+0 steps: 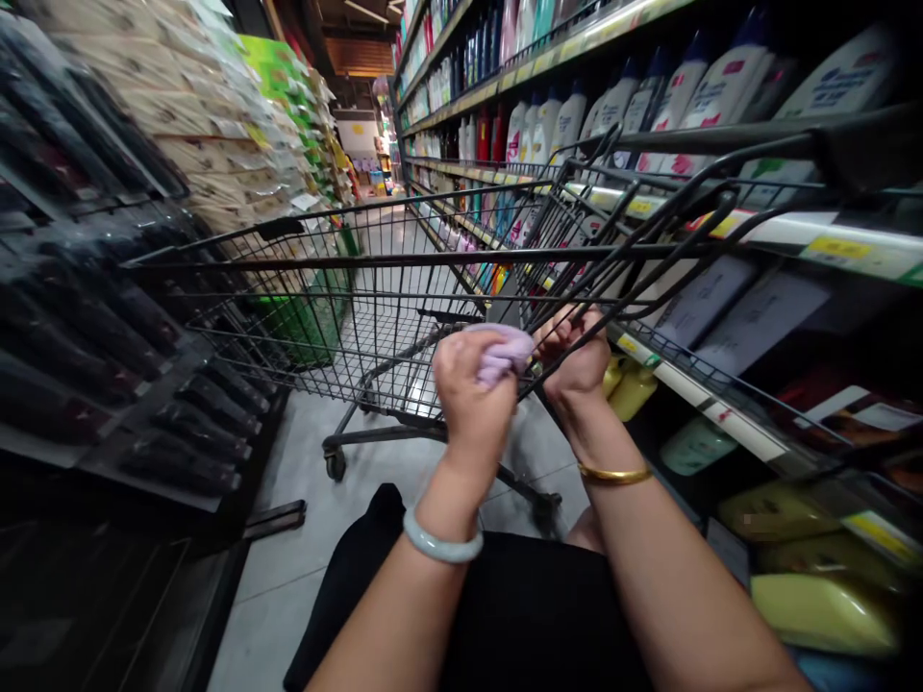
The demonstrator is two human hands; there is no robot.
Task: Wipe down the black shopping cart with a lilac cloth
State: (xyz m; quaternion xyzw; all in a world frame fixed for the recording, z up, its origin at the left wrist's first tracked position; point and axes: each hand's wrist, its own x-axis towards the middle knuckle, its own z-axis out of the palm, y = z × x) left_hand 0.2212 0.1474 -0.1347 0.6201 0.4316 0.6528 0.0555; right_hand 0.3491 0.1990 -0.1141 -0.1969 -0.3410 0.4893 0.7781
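Left fingers (461, 354): clenched around a lilac soft cloth (505, 351), which bulges out of the fist of the left hand (470, 389).
Right fingers (569, 332): curled tight about a thin black bar at the near end of a black wire shopping cart (346, 264); the right hand (577, 365) sits just right of the cloth.
Cloth: between the two hands, pressed against the cart's wires at its near right corner.
Wrists: a pale green smooth bangle (441, 546) on the left, a thin gold bangle (614, 474) on the right.
Cart: its basket stretches away to the far left, and its wheels stand on the grey tiled floor (288, 577).
Near: a black cloth garment (519, 605) lies below the forearms.
Right: long store shelves (829, 252) with white plastic bottles (721, 86) up high and yellow soft packs (822, 610) down low.
Left: a dark rack of black packets (108, 317) near, and beige stacked packs (194, 106) farther off.
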